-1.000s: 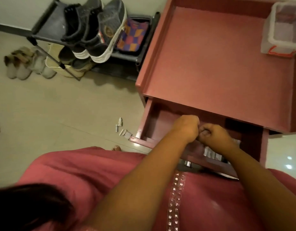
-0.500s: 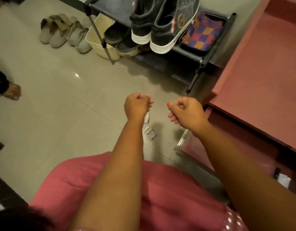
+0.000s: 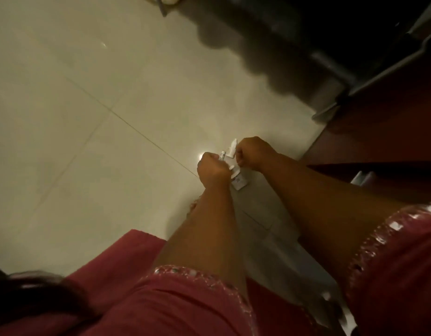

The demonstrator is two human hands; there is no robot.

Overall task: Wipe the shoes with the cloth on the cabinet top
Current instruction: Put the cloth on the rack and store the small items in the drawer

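Neither the shoes nor the cloth are in view. Both of my hands are down near the tiled floor (image 3: 88, 117), fists close together. My left hand (image 3: 213, 167) is curled, and a small white packet (image 3: 222, 155) sticks out of its fingers. My right hand (image 3: 252, 154) is curled too and pinches another small white piece (image 3: 233, 147) at its fingertips. One more white packet (image 3: 240, 183) lies on the floor just below the hands. The frame is blurred.
The red cabinet's side (image 3: 384, 122) rises on the right, with the metal edge of its open drawer (image 3: 362, 178) beside my right forearm. The dark shoe rack base (image 3: 330, 57) crosses the top right, and a rack leg (image 3: 161, 7) stands at the top.
My view swung from the cabinet drawer down to the floor. Both hands left the drawer, moved left and dropped to the white packets lying on the tiles.
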